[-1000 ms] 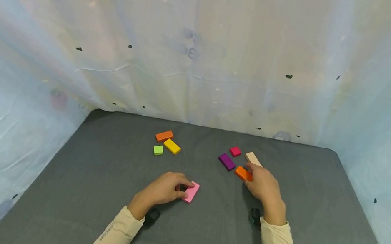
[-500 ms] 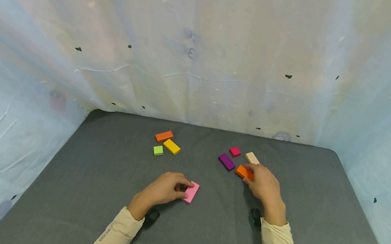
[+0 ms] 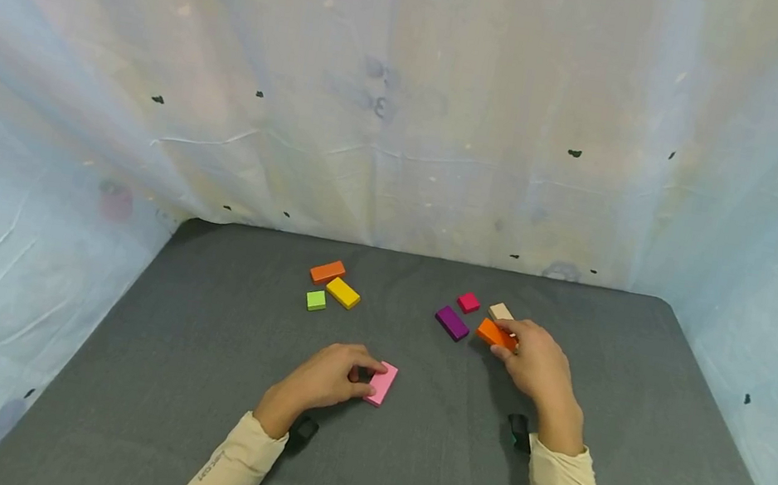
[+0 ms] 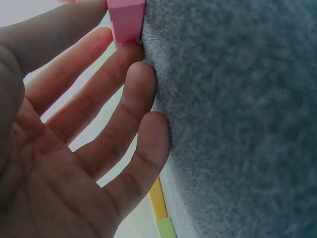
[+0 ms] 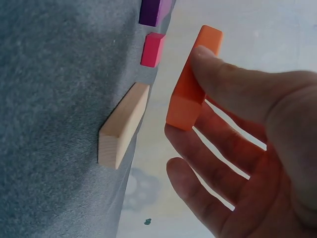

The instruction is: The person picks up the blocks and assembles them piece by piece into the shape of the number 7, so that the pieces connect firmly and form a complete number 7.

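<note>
My left hand (image 3: 323, 377) pinches a flat pink block (image 3: 383, 384) between thumb and fingers on the grey cloth at mid-table. In the left wrist view the pink block (image 4: 127, 21) shows at the top, and the other fingertips rest along the cloth. My right hand (image 3: 539, 370) grips an orange block (image 3: 494, 334) by its sides. The right wrist view has this orange block (image 5: 190, 89) raised off the table, thumb on one face and fingers behind. Under and beyond it lies a plain wooden block (image 5: 121, 126), partly hidden by the hand in the head view.
A purple block (image 3: 451, 323) and a small red block (image 3: 468, 302) lie left of the right hand. Farther left sit a second orange block (image 3: 328, 271), a yellow block (image 3: 343, 293) and a small green block (image 3: 316, 300). A pale curtain (image 3: 402, 152) stands behind the table.
My right hand has lifted the orange block off the cloth and shifted it slightly right and away, over the wooden block. My left hand stays still on the pink block.
</note>
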